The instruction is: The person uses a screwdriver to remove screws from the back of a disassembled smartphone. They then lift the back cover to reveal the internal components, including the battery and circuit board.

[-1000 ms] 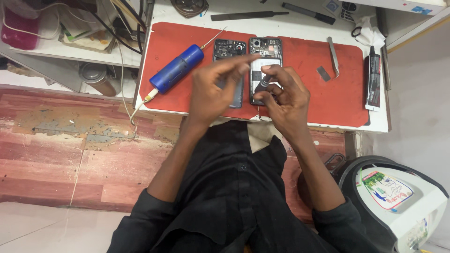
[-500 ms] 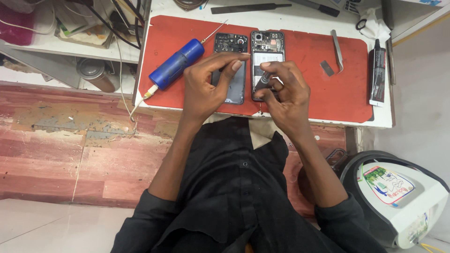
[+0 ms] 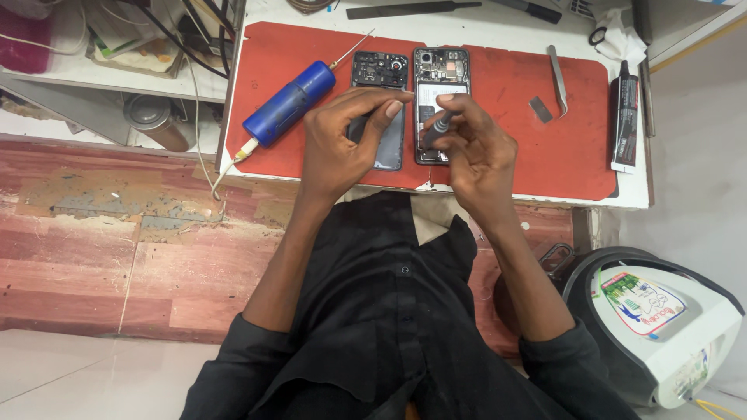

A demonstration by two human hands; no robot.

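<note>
With a small screwdriver point(image 3: 437, 124) pinched in the right hand point(image 3: 476, 152) over the opened phone point(image 3: 440, 78), a slip could have scratched its exposed board, while the left hand point(image 3: 342, 144) was curled empty-fingered on the back cover point(image 3: 381, 101).

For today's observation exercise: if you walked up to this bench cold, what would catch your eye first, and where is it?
First the bright red mat covering the white bench top, with two opened phones side by side at its middle: a back cover and an opened phone body. Over them, the right hand grips a small grey screwdriver while the left hand rests on the cover. A blue cylindrical tool lies on the mat's left.
</note>
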